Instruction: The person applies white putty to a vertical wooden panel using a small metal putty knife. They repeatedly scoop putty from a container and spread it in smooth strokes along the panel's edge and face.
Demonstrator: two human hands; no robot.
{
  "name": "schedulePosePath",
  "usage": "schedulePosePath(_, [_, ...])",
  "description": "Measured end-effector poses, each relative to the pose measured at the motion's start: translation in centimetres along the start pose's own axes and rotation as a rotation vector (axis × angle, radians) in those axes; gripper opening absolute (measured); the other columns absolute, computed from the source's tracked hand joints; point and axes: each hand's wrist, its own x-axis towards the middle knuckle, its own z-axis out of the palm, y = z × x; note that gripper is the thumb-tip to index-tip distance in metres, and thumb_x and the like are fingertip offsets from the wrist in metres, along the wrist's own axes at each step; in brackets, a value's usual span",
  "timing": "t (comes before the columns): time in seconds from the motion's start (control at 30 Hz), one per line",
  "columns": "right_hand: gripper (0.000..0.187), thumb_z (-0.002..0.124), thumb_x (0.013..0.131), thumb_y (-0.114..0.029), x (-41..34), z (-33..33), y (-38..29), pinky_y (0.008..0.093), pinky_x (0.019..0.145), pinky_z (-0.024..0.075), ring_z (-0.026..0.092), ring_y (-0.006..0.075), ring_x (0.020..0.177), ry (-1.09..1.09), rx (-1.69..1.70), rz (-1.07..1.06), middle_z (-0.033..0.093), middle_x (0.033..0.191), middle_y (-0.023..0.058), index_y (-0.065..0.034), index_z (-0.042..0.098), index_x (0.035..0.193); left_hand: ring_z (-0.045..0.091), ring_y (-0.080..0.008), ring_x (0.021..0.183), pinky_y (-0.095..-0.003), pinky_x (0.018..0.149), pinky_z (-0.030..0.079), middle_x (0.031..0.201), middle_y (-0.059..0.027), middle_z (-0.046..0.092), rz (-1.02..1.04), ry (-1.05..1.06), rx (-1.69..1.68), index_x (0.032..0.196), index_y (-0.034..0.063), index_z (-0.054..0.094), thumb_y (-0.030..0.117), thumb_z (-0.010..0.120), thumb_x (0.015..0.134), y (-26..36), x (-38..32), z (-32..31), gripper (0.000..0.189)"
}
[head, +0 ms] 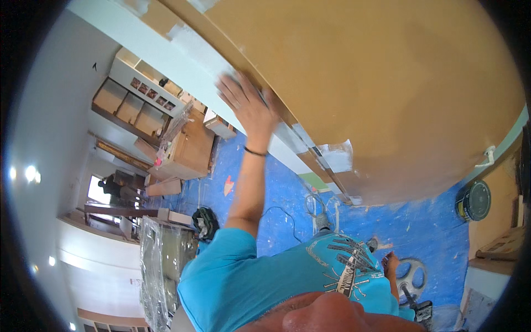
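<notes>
My left hand [248, 106], with a dark band at the wrist, lies over the pale edge strip [199, 45] of a large brown panel [381, 83]. Its fingers are spread and blurred, and a thin grey edge shows between fingers and thumb; whether that is a held sheet or the panel's groove is unclear. White filler patches [337, 155] mark the panel and its edge. Low at my side is my right hand [390, 262], apart from the panel, its fingers partly curled and too small to read. Behind it stands a round spoked metal piece [411, 276].
Blue sheeting [286, 191] covers the floor, crossed by a dark cable [286, 213]. A lidded bucket [473, 201] stands at right. Wooden cabinets [191, 143], a dark bag [205, 222] and plastic-wrapped furniture [164, 257] are at left. Another person [112, 186] is far off.
</notes>
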Motion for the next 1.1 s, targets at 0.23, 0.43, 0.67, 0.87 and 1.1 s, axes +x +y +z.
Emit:
schedulePosePath(0.23, [0.031, 0.061, 0.102, -0.040, -0.8, -1.1, -2.9, 0.0354, 0.056, 0.0494, 0.067, 0.0255, 0.075, 0.011, -0.007, -0.054, 0.066, 0.093, 0.0082, -0.0090, 0.061, 0.100, 0.006, -0.0520, 0.156, -0.0578, 0.128, 0.008, 0.168, -0.0342, 0.010, 0.160, 0.224, -0.053, 0.163, -0.0035, 0.018, 0.044, 0.033, 0.111, -8.9, 17.5, -1.3, 0.072])
schedulePosePath(0.43, [0.032, 0.059, 0.104, -0.038, -0.2, 1.5, -3.7, 0.0355, 0.054, 0.0493, 0.064, 0.0229, 0.069, -0.006, 0.036, -0.060, 0.064, 0.087, 0.0080, -0.0074, 0.061, 0.096, 0.002, -0.0569, 0.155, -0.0651, 0.125, 0.005, 0.167, -0.0376, 0.008, -0.085, -0.006, -0.044, 0.162, -0.0069, 0.019, 0.043, 0.046, 0.105, -0.6, -0.7, 0.4, 0.080])
schedulePosePath(0.67, [0.033, 0.060, 0.104, -0.040, -1.4, 0.5, -3.1, 0.0366, 0.053, 0.0495, 0.065, 0.0251, 0.068, -0.067, -0.063, -0.022, 0.066, 0.090, 0.0101, -0.0067, 0.062, 0.099, 0.008, -0.0572, 0.154, -0.0648, 0.125, 0.012, 0.166, -0.0373, 0.011, 0.189, 0.186, 0.121, 0.161, -0.0045, 0.021, 0.040, 0.041, 0.109, -8.0, 15.5, -2.2, 0.071])
schedulePosePath(0.87, [0.033, 0.062, 0.102, -0.038, -2.1, 0.8, -2.1, 0.0381, 0.054, 0.0506, 0.065, 0.0267, 0.068, -0.061, -0.072, -0.124, 0.066, 0.087, 0.0105, -0.0051, 0.062, 0.098, 0.012, -0.0575, 0.153, -0.0654, 0.124, 0.014, 0.165, -0.0375, 0.017, -0.020, 0.123, -0.084, 0.159, -0.0049, 0.030, 0.043, 0.051, 0.104, -3.7, 5.0, -0.1, 0.076])
schedulePosePath(1.1, [0.030, 0.062, 0.102, -0.036, 0.3, -1.2, -0.9, 0.0401, 0.057, 0.0505, 0.065, 0.0265, 0.069, -0.126, -0.070, -0.047, 0.068, 0.093, 0.0097, -0.0074, 0.062, 0.108, 0.006, -0.0559, 0.155, -0.0623, 0.126, 0.009, 0.168, -0.0351, 0.009, 0.094, 0.174, -0.072, 0.162, -0.0048, 0.022, 0.039, 0.049, 0.107, -4.8, 10.2, -2.3, 0.075])
